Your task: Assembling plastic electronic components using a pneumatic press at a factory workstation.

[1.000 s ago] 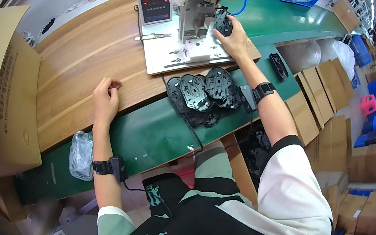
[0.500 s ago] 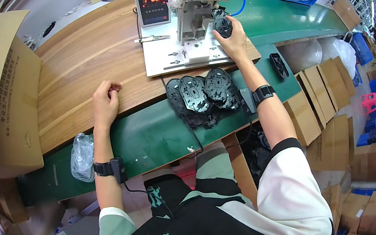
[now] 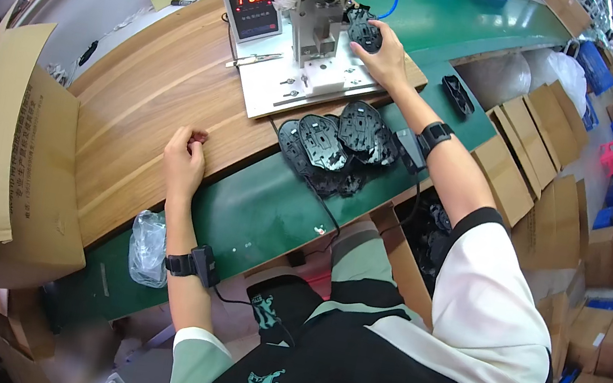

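Note:
My right hand grips a black plastic mouse shell by its edge, thumb and fingers on either side. The shell is tilted, just right of the press with its white base plate. Nearer to me, a pile of similar mouse shells lies on the green table edge, several of them overlapping. My left hand rests on the wooden board with fingers curled in; nothing shows in them. Both wrists wear black strapped devices.
A counter box with red digits stands left of the press; a pen-like tool lies on the plate's edge. An open carton is at far left, a clear plastic bag by my left forearm. A black part and cartons are right.
The view has shifted slightly, moving the scene a little. My right hand still holds the mouse shell beside the press, its fingers a little lower over it. The left hand stays curled on the board.

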### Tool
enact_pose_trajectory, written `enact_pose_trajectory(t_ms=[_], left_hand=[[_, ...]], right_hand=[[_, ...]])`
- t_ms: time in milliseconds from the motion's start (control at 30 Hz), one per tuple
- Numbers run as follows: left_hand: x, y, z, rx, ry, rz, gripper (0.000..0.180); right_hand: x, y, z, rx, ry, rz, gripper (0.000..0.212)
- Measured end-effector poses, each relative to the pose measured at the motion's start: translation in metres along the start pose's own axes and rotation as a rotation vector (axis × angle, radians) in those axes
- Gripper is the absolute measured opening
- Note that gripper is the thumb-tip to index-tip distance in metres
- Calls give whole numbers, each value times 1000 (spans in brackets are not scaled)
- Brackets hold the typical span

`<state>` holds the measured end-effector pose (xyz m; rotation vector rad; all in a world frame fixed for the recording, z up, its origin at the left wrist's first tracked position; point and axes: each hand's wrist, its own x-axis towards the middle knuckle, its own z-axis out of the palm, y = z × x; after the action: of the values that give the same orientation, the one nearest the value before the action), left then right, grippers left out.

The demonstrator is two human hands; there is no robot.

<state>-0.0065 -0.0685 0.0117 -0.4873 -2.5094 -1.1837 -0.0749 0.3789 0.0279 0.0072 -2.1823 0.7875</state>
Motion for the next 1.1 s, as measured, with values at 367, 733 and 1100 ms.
enact_pose_trajectory(t_ms=[367,733,1100], left_hand=[[-2,-10,4,-4,21,8,18],[-1,-12,-1,19,23,-10,20],[-2,-7,1,-26,21,11,19]], right_hand=[[-205,-52,-177,112,324,238,46],[-394,33,-229,-497,15,606,50],[-77,-101,-119,-387,-844,-625,82]])
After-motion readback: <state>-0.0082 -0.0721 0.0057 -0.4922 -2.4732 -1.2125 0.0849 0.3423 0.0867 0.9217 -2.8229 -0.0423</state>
